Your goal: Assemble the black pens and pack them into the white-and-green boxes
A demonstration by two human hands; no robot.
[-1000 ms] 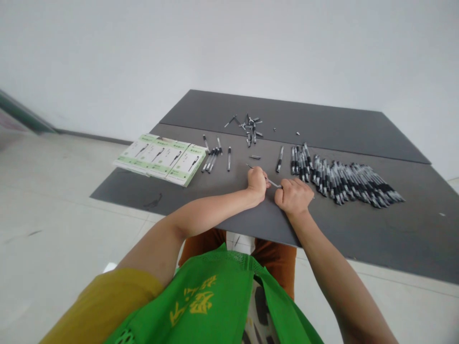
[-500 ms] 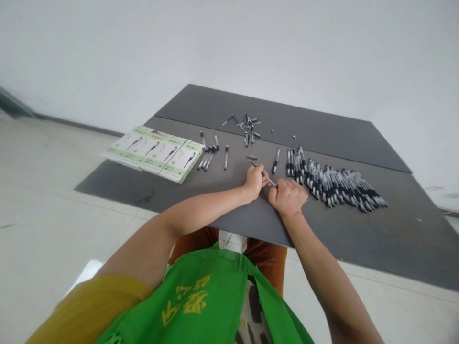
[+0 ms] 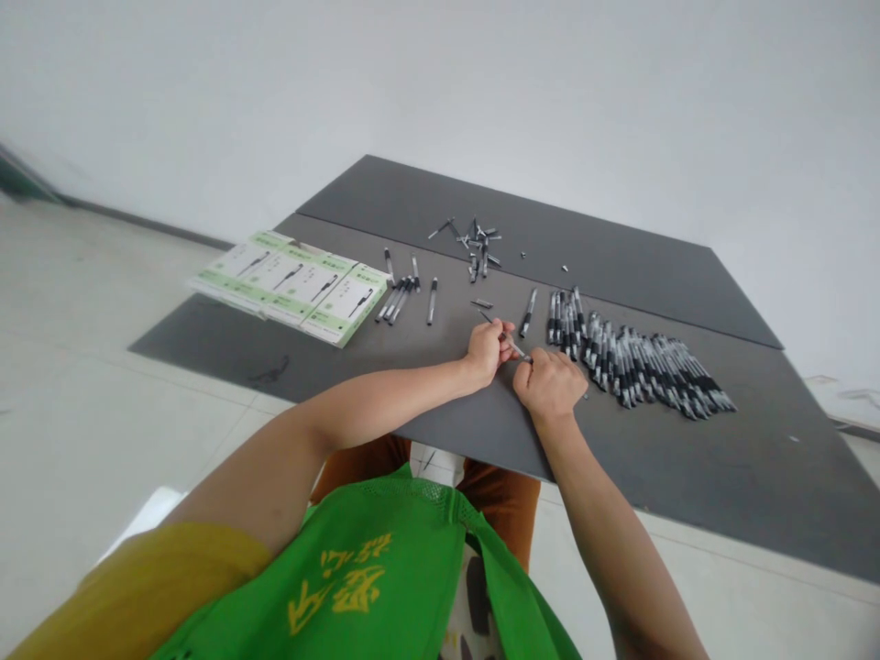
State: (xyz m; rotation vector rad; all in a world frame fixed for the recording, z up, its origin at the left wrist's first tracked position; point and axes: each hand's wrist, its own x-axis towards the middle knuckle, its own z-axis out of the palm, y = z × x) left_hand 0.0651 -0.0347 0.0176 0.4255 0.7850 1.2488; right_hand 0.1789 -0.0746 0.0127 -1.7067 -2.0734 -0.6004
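Observation:
Over the near edge of a dark grey table [image 3: 687, 477], my left hand [image 3: 487, 348] and my right hand [image 3: 548, 383] are both closed on one thin pen [image 3: 512, 346] held between them. Its slim tip pokes out to the upper left of my left hand. Just right of my hands lies a long row of black-and-white pens [image 3: 632, 353]. A single pen [image 3: 528, 312] lies just beyond my hands.
Flat green-and-white pen boxes [image 3: 292, 286] lie at the table's left. Beside them rest a few loose pens [image 3: 402, 293]. A scatter of small pen parts [image 3: 478, 243] sits farther back. A white wall rises behind the table, and pale floor tiles surround it.
My hands have stayed closed on the pen and close together. The view has swung slightly, so the table and everything on it sit a little further left.

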